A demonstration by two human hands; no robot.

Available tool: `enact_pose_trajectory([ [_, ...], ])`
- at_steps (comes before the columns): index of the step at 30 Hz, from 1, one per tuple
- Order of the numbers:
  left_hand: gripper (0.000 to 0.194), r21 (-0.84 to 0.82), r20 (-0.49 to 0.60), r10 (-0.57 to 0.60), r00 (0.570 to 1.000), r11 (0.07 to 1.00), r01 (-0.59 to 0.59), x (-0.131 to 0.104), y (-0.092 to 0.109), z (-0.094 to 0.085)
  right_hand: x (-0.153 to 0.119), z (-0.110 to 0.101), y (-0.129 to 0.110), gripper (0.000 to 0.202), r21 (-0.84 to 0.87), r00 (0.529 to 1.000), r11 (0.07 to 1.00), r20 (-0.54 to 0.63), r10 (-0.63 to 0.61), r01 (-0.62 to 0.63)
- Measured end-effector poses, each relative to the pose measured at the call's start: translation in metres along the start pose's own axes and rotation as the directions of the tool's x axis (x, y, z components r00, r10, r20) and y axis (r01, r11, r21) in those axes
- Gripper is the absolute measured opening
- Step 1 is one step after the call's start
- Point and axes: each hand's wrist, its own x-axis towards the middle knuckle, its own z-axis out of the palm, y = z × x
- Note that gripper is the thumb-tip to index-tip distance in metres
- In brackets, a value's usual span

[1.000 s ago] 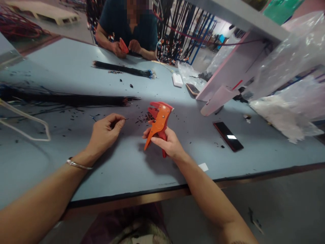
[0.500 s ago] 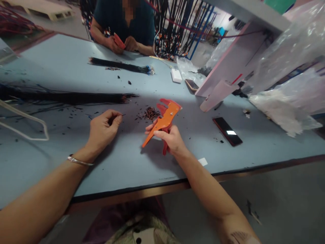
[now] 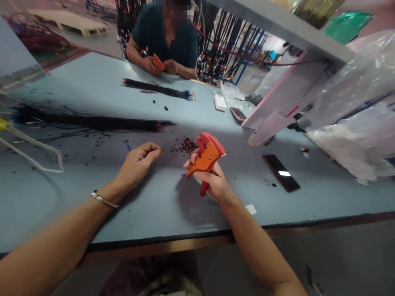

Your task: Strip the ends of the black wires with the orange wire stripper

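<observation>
My left hand (image 3: pixel 138 164) is closed in a pinch on a thin black wire (image 3: pixel 162 150). The wire's tip pokes out past the fingertips, and a blue end shows behind the hand. To the right, my right hand (image 3: pixel 216 181) grips an orange and red wire stripper (image 3: pixel 210 154), its jaws pointing up and away from me. A small heap of dark wire-insulation scraps (image 3: pixel 188 144) lies between the hands, just beyond the stripper. Past my left hand stretches a long bundle of black wires (image 3: pixel 101 122), with blue ends at the left.
Across the table a co-worker (image 3: pixel 166 45) holds a red tool (image 3: pixel 159 62). A second wire bundle (image 3: pixel 157 89) lies near them. A phone (image 3: pixel 281 172) rests at the right, and a bent white frame (image 3: pixel 46 169) at the left. A shelf post (image 3: pixel 277 90) stands at back right.
My right hand has turned the wire stripper, and its handles look closer together. My left hand still pinches the wire. The whole view has shifted, with things lower and further right.
</observation>
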Motion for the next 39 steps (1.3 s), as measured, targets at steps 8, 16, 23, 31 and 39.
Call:
enact_pose_trajectory([
  [8, 0.019, -0.006, 0.042, -0.008, 0.999, 1.000, 0.008, -0.003, 0.004, 0.000, 0.001, 0.007, 0.000, 0.040, -0.018, 1.000, 0.999, -0.007, 0.030, -0.030],
  [16, 0.021, 0.048, -0.042, 0.093, 0.995, 0.995, -0.091, -0.003, 0.000, 0.002, -0.003, -0.005, -0.009, 0.034, -0.416, 0.991, 0.900, 0.038, -0.130, 0.133],
  [23, 0.023, 0.077, 0.033, 0.074, 0.997, 0.994, -0.076, -0.003, -0.001, -0.003, 0.008, -0.009, 0.012, 0.025, -0.368, 0.985, 0.930, -0.154, -0.077, 0.015],
  [31, 0.019, -0.002, 0.104, 0.090, 0.990, 0.996, -0.090, -0.004, -0.001, 0.001, 0.008, -0.011, 0.016, 0.030, -0.489, 0.993, 0.872, -0.084, -0.084, 0.033],
  [39, 0.018, -0.121, 0.105, 0.141, 0.984, 0.984, -0.128, -0.007, 0.003, 0.004, 0.000, -0.012, 0.012, 0.030, -0.592, 0.965, 0.781, -0.016, -0.261, 0.201],
])
